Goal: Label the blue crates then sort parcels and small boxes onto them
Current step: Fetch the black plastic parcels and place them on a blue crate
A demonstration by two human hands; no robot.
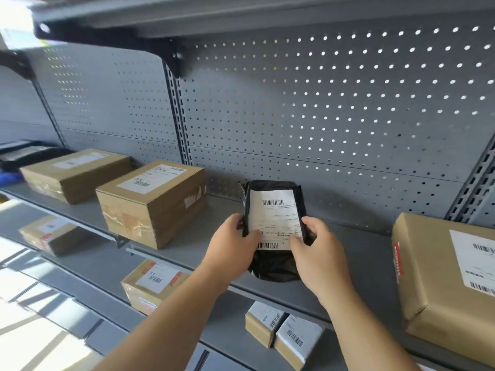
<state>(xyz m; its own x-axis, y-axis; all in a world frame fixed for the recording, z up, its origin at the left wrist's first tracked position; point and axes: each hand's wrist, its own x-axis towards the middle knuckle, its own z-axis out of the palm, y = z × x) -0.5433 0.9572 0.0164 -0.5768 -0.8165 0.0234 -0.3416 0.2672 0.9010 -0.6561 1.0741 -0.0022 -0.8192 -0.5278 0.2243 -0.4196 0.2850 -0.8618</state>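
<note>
The left grip [235,245] and right grip [318,253] clasp the black parcel [273,266] between them, by the shelf [187,253]. No blue crates show. The boxes [152,202] either side look unsorted, so most work seems left.

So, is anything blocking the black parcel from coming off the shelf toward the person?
Nothing visible. The left hand and right hand both hold the black parcel, and the cardboard boxes stand apart on either side.

A black plastic parcel [273,266] bears a white label [276,218] with black barcodes. The brown cardboard boxes [152,202] sit before a grey perforated metal back panel [348,108].
</note>
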